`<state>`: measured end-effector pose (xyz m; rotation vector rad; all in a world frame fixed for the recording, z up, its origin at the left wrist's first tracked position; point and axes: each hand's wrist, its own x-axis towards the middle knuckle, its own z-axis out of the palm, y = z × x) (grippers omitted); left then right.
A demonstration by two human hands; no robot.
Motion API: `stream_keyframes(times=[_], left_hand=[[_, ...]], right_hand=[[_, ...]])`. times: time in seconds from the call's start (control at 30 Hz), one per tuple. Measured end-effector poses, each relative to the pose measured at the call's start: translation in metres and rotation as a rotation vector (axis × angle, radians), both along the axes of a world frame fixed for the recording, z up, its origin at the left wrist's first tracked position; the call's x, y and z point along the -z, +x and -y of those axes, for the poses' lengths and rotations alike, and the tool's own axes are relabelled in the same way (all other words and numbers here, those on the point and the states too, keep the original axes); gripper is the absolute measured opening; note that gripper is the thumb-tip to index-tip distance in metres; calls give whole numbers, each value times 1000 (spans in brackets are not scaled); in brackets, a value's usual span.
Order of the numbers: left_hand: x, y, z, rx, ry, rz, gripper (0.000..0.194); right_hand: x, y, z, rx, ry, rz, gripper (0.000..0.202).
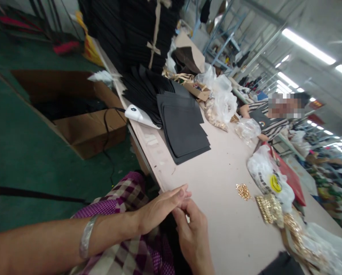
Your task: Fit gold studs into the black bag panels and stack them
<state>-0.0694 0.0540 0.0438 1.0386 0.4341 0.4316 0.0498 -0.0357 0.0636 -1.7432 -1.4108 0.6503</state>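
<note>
My left hand [162, 208], with a silver bracelet on its wrist, reaches in from the left at the table's near edge. Its fingers are stretched out and lie together. Against those fingers my right hand [193, 229] is curled, thumb and forefinger pressed together. Whatever the pinch may hold is hidden. Beyond both hands lies a stack of black flat pieces [185, 130] with stepped edges. To the right on the table is a small pile of gold-coloured metal pieces [243, 191], with a clear bag of similar pieces [269, 209] just past it.
A white power strip [142, 116] rests at the table edge, its cable hanging beside an open cardboard box [93, 130]. Tied black material [125, 34] is piled behind. Plastic bags [221, 95] and a red object [292, 172] line the far side. A person in stripes [274, 130] sits across.
</note>
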Motion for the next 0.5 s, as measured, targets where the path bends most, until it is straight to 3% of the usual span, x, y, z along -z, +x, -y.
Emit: stream_keyframes(times=[0.07, 0.13, 0.27, 0.37, 0.43, 0.5], left_hand=[[-2, -2, -9, -110, 6, -13, 78], [-2, -4, -22, -241, -9, -7, 68], [-3, -10, -49, -455, -112, -89, 60], [-4, -20, -63, -497, -175, -148, 59], [-2, -27, -66, -494, -198, -170, 57], [4, -33, -65, -482, -207, -191, 56]], right_hand=[[-4, 2, -22, -13, -54, -134, 18], [-6, 11, -54, 12, -10, -114, 21], [-2, 47, -140, 90, 148, 273, 23], [6, 70, -195, 31, 109, 589, 26], [12, 76, -213, -18, 72, 691, 26], [17, 78, -211, -62, 58, 713, 25]])
